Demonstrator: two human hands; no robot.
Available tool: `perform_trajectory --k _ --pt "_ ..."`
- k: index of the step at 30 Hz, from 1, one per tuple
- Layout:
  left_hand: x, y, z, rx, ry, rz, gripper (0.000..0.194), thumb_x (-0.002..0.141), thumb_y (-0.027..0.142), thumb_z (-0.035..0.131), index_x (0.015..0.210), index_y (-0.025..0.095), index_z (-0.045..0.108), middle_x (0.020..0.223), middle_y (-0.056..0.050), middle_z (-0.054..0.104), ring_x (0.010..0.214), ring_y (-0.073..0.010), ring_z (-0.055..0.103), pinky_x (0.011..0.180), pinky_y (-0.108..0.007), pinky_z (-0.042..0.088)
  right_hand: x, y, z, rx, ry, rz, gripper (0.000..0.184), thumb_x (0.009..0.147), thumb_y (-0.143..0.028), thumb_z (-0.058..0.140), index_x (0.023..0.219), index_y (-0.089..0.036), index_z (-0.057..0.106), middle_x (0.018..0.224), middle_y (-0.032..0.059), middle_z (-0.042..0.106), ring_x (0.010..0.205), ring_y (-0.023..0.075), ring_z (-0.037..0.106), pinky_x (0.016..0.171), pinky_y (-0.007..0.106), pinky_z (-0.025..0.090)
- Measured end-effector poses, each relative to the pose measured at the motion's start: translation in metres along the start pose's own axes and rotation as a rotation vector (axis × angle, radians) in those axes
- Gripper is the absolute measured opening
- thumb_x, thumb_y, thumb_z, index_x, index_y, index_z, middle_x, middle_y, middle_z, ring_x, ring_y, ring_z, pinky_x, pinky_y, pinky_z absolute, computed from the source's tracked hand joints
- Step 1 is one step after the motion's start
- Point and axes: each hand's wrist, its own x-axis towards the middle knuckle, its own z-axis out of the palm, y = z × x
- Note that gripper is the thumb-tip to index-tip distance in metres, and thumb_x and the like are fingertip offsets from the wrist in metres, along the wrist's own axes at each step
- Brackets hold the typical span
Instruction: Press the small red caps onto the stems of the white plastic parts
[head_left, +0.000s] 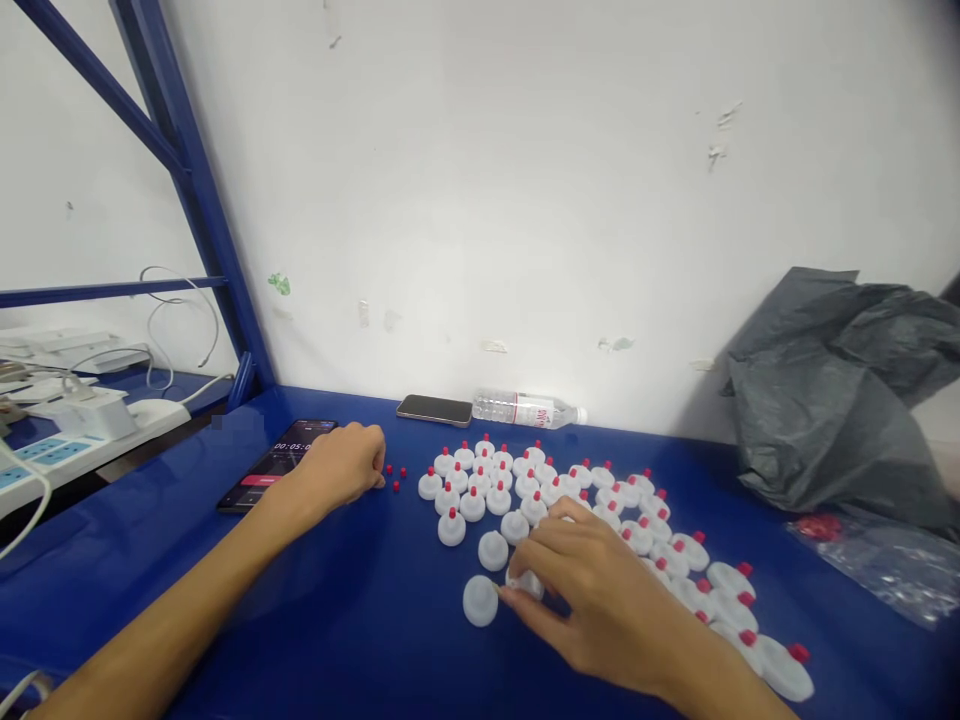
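My left hand (349, 465) is closed, its fingertips low over the table beside a few small red caps (396, 485). Whatever those fingers pinch, if anything, is hidden. My right hand (581, 580) curls around a white nozzle lid (526, 584), thumb at its left side; part of the lid is covered. Just left of the thumb lies an uncapped white lid (480, 601). Another uncapped lid (493, 551) rests slightly farther back. Beyond and to the right stand many similar white lids with red tips, such as a capped lid (451, 527); my right hand and forearm hide some.
A phone with a running timer (281, 455) lies left, partly behind my left hand. Against the wall are a second phone (435, 409) and a clear plastic bottle (525, 408). A grey plastic bag (840, 390) and clear bag (892, 565) sit right; a power strip (56, 455) sits left.
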Motion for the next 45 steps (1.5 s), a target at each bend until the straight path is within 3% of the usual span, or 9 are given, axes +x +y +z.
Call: perform_trajectory --k 7,11,14,17,23,29,33,39,45 --pt "-0.001 0.002 -0.004 -0.046 -0.023 0.016 0.015 0.076 0.033 0.078 0.084 0.022 0.074 0.09 -0.007 0.075 0.084 -0.0275 0.07 0.063 -0.03 0.043 -0.001 0.002 0.005 -0.038 -0.162 0.043 0.011 0.097 -0.026 0.057 0.087 -0.023 0.061 0.068 -0.0035 0.066 0.06 0.0142 0.057 0.088 0.035 0.04" --pt "-0.002 0.006 -0.008 -0.058 0.035 0.033 0.017 0.082 0.038 0.071 0.077 0.022 0.072 0.082 -0.007 0.074 0.078 -0.0272 0.069 0.06 -0.03 0.039 -0.002 0.004 0.005 -0.02 -0.119 0.045 0.014 0.096 -0.037 0.062 0.09 -0.024 0.064 0.063 -0.0056 0.063 0.058 0.0135 0.055 0.09 0.034 0.038" --pt "-0.006 0.017 -0.014 -0.067 0.136 0.076 0.034 0.097 0.04 0.049 0.075 0.02 0.067 0.076 -0.008 0.072 0.069 -0.0254 0.066 0.059 -0.031 0.034 -0.001 0.004 0.004 -0.039 -0.008 0.018 0.021 0.101 -0.034 0.055 0.087 -0.022 0.065 0.061 -0.0049 0.062 0.057 0.0126 0.055 0.093 0.034 0.035" --pt "-0.016 0.035 -0.016 -0.089 0.173 0.259 0.043 0.103 0.044 0.038 0.075 0.021 0.061 0.076 -0.005 0.07 0.069 -0.0214 0.063 0.062 -0.031 0.034 0.001 0.005 0.004 -0.098 0.085 -0.012 0.034 0.105 -0.025 0.045 0.075 -0.02 0.061 0.059 -0.0036 0.06 0.055 0.0114 0.052 0.089 0.033 0.035" --pt "-0.033 0.062 0.002 -0.102 0.096 0.661 0.034 0.097 0.048 0.053 0.075 0.022 0.058 0.072 -0.001 0.068 0.065 -0.0191 0.06 0.059 -0.03 0.031 0.001 0.007 0.005 -0.13 0.094 -0.021 0.035 0.103 -0.019 0.045 0.071 -0.019 0.058 0.058 -0.0041 0.059 0.054 0.0108 0.051 0.086 0.034 0.036" --pt "-0.037 0.067 0.009 -0.13 0.129 0.756 0.024 0.101 0.03 0.043 0.08 0.022 0.049 0.071 0.0 0.061 0.061 -0.0171 0.054 0.059 -0.03 0.03 0.002 0.003 0.007 -0.084 0.196 0.053 0.015 0.1 -0.032 0.059 0.107 -0.021 0.068 0.086 -0.0002 0.073 0.074 0.0175 0.064 0.084 0.037 0.039" --pt "-0.041 0.071 0.009 -0.276 0.242 0.828 0.026 0.104 0.03 0.037 0.081 0.021 0.044 0.069 0.001 0.056 0.06 -0.0154 0.049 0.058 -0.03 0.029 0.001 0.001 0.009 -0.093 0.239 0.104 0.053 0.093 -0.044 0.069 0.139 -0.021 0.054 0.114 0.0063 0.073 0.096 0.0237 0.067 0.09 0.039 0.042" --pt "-0.049 0.083 0.018 -0.417 0.231 0.913 0.023 0.101 0.026 0.036 0.08 0.021 0.041 0.066 0.003 0.051 0.054 -0.0135 0.043 0.055 -0.03 0.028 0.003 0.0 0.011 -0.015 0.298 -0.014 0.018 0.099 -0.033 0.064 0.112 -0.022 0.065 0.104 0.0014 0.078 0.085 0.0188 0.071 0.082 0.036 0.043" --pt "-0.049 0.082 0.022 -0.563 0.279 0.817 0.036 0.103 0.03 0.033 0.068 0.02 0.036 0.057 0.005 0.042 0.05 -0.0104 0.037 0.052 -0.024 0.032 0.005 0.004 0.013 -0.107 0.352 -0.052 0.019 0.098 -0.025 0.066 0.115 -0.018 0.065 0.102 0.0026 0.08 0.075 0.0169 0.072 0.082 0.036 0.043"
